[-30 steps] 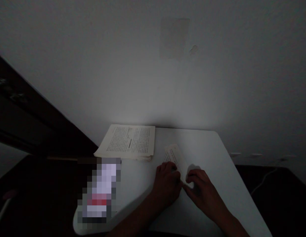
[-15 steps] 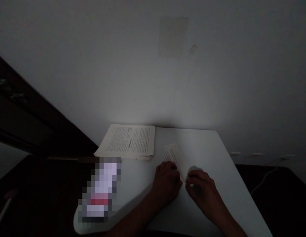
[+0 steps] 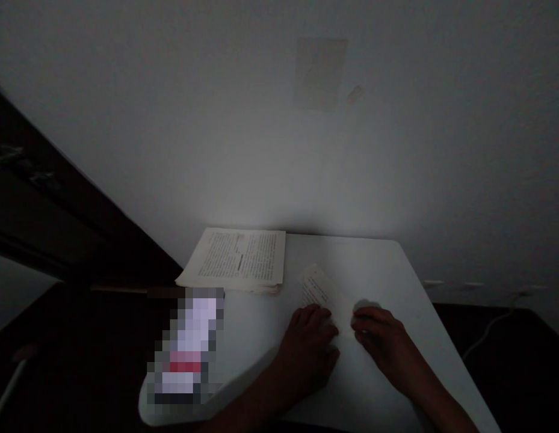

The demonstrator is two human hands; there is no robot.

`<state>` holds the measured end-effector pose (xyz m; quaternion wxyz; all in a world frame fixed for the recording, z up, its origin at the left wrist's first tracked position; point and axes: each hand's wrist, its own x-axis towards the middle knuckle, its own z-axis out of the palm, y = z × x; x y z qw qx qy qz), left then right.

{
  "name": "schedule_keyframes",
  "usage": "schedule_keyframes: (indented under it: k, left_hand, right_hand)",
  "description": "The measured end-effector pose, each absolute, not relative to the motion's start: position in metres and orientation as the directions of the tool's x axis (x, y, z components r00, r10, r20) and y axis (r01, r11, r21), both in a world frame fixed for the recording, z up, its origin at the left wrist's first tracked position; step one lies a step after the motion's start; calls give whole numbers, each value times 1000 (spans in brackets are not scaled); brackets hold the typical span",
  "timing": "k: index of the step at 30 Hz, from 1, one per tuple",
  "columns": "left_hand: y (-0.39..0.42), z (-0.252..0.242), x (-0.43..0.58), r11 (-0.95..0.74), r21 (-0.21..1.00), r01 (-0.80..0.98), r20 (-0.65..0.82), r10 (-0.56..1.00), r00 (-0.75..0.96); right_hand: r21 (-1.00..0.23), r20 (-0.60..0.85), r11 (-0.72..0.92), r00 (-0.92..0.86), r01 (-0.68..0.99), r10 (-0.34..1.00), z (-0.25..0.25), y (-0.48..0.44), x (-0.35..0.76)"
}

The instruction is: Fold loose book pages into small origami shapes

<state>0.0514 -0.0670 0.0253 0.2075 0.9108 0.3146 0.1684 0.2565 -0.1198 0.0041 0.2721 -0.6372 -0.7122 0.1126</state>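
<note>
A small folded sheet of printed paper [image 3: 316, 287] lies at an angle on the white table, its printed side partly showing. My left hand [image 3: 308, 346] rests over the lower left of the paper, with fingers spread and pressing it down. To the right, my right hand [image 3: 382, 332] has thumb and fingers pinched at the sheet's pale right corner. Dim light and the fingers hide the exact fold lines and the lower edge.
A stack of printed pages [image 3: 243, 258] sits at the table's back left. Nearer me, a pixelated phone-shaped object [image 3: 189, 343] lies along the left edge. The wall [image 3: 261, 150] stands behind the white table [image 3: 373, 258], and a cable [image 3: 482, 337] hangs at right.
My right hand has shifted right, away from the left one, and the paper's pale flap spreads wider between them. The fingers of my left hand have flattened out more.
</note>
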Motion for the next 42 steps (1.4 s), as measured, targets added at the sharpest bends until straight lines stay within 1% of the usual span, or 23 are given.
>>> schedule_keyframes:
  k: [3, 5, 6, 10, 13, 15, 19, 23, 28, 31, 35, 39, 42]
  left_hand:
    - [-78, 26, 56, -747, 462, 479, 171, 605, 778]
    - [-84, 28, 63, -752, 468, 464, 165, 590, 790]
    - [-87, 28, 66, -754, 479, 449, 159, 577, 801]
    - [-93, 30, 75, -749, 534, 393, 189, 559, 807]
    - [-90, 29, 69, -734, 587, 341, 228, 554, 801]
    - [-82, 29, 60, -719, 610, 333, 251, 575, 779]
    - [-58, 26, 39, -666, 606, 434, 259, 681, 684]
    - [-41, 22, 27, -633, 583, 510, 261, 740, 620]
    - [-40, 17, 24, -649, 562, 514, 263, 728, 633]
    - [-40, 16, 23, -659, 551, 512, 275, 723, 634]
    - [-39, 18, 23, -685, 511, 519, 300, 708, 639]
    - [-37, 17, 23, -763, 405, 504, 365, 640, 676]
    - [-36, 14, 24, -816, 342, 466, 359, 571, 738]
  right_hand:
    - [-433, 339, 159, -3, 887, 941, 9, -119, 262]
    - [-427, 385, 139, 41, 893, 922, 13, -121, 257]
    - [-444, 393, 130, 62, 887, 918, 14, -122, 254]
    - [-562, 319, 90, 114, 822, 941, 19, -125, 237]
    - [-600, 275, 74, 119, 796, 954, 18, -126, 232]
    - [-591, 275, 68, 121, 804, 954, 16, -126, 233]
    - [-511, 292, 65, 102, 857, 951, 11, -125, 233]
    - [-395, 274, 64, 51, 916, 960, 10, -122, 231]
    - [-288, 264, 111, -33, 951, 964, 15, -119, 227]
    - [-242, 302, 138, -61, 960, 951, 19, -118, 226]
    - [-265, 335, 186, -90, 946, 938, 22, -119, 225]
    - [-317, 316, 234, -130, 919, 940, 24, -121, 223]
    - [-350, 288, 269, -170, 897, 942, 26, -121, 221]
